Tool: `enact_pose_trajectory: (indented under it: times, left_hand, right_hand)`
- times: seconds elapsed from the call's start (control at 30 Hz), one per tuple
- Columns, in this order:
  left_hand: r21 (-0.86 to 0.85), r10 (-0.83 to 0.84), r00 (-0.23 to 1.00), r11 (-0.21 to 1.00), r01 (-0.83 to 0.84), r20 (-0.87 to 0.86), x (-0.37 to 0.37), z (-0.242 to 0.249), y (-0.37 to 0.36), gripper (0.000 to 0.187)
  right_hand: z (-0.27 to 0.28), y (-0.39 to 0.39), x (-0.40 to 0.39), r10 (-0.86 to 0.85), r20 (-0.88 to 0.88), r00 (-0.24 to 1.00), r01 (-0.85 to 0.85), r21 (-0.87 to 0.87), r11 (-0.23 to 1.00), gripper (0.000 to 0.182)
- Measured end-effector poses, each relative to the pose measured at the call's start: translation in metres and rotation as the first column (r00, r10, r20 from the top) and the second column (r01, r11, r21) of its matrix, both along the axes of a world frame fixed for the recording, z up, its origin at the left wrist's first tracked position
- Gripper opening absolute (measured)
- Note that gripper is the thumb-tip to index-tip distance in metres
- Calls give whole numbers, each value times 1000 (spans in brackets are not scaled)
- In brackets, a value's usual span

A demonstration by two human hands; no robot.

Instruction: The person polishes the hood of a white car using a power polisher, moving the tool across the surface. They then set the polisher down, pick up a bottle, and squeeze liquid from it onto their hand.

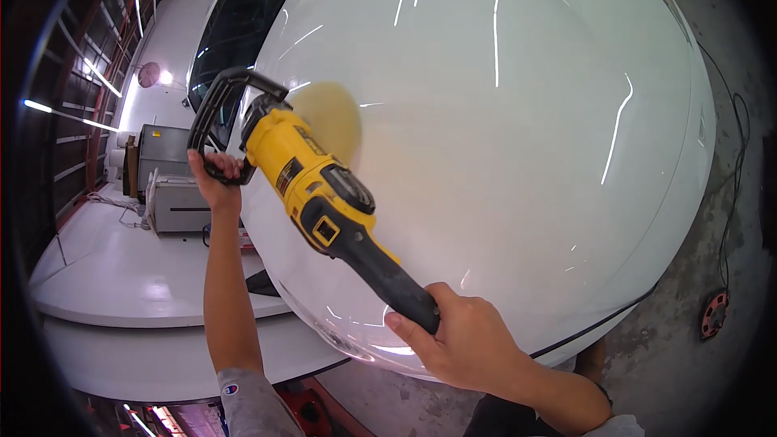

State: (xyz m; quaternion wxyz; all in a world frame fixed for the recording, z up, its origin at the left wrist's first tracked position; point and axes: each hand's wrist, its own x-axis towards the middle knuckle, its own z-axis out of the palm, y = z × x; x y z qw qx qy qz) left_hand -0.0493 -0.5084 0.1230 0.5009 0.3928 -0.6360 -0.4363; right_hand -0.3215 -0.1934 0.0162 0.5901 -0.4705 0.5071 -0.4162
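The polisher (320,186), a yellow and black power tool, lies across the white car hood (518,154) with its long axis running from lower right to upper left. Its black rear grip points toward the person; its head carries a yellow foam pad (330,117), which sits flat on the paint at the upper left part of the hood, near the dark windscreen (243,16).

Right hand (461,340): fingers closed round the black rear grip, at the near end of the tool, close to the body.

Left hand (217,174): fingers closed on the lower part of the black hoop handle (222,109), which arches over the tool's head. This hand is the nearer of the two to the pad, lying just to the left of it, with the arm stretched well forward.

The pad looks blurred at its edge, so it may be spinning; that cannot be told for certain.

Surface: the hood is glossy, curved, and mirrors the ceiling strip lights as bright lines.

Room: bare concrete floor (688,356) to the right, with a black cable (732,162) running down to a small red reel (715,313). To the left, a second white body panel (121,267), a grey box-shaped machine (178,202) and a wall rack with tube lights
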Motion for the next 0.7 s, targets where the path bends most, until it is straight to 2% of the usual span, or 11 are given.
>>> enact_pose_trajectory:
  times: [0.23,0.43,0.57,0.7]
  left_hand:
    - [-1,-185,983,983,185,6,-65,-7,-6,60]
    - [-11,-336,942,942,336,-1,-91,-19,11,56]
    - [-14,-322,947,947,322,22,-71,-26,42,56]
    - [-29,-279,960,960,279,28,-28,-32,65,57]
  right_hand:
    - [-2,29,-22,-183,-19,983,183,4,983,46]
    - [-19,62,-18,-356,-22,934,354,-52,934,44]
    - [-32,82,-9,-359,-32,933,357,-47,933,40]
    - [-48,91,4,-248,-44,968,247,-30,969,42]
